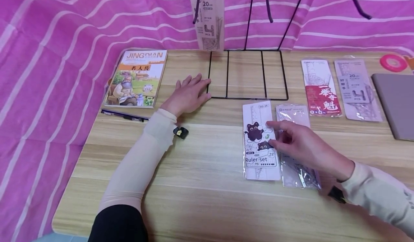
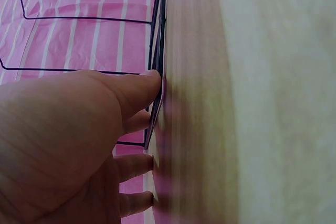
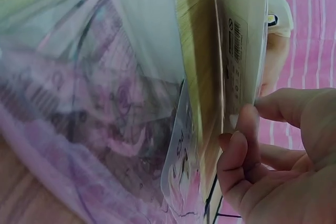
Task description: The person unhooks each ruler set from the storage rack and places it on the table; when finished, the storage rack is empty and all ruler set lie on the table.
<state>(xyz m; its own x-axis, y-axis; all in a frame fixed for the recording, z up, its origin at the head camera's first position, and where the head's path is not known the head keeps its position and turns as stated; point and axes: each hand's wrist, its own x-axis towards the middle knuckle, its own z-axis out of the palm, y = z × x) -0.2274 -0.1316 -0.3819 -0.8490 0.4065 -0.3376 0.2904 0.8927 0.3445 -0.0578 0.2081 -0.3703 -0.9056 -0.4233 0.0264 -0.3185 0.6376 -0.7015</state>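
My right hand [image 1: 304, 147] pinches the right edge of a white ruler set packet [image 1: 255, 132] printed with black cats. In the right wrist view, that packet [image 3: 239, 45] stands edge-on, tilted up from the table, with thumb and fingers at its edge. Under the right hand lies a clear ruler set packet [image 1: 292, 113], partly covered. My left hand [image 1: 189, 95] rests with spread, fairly straight fingers at the left side of the black wire rack's base [image 1: 227, 75]. In the left wrist view its thumb touches the rack's wire.
Another ruler packet [image 1: 207, 23] hangs from a rack hook at the back. A book [image 1: 139, 80] and pens [image 1: 123, 115] lie left. On the right are a red-and-white ruler packet [image 1: 323, 94], a clear packet [image 1: 357, 91], pink tape [image 1: 393, 62] and a grey flat object [image 1: 398, 105].
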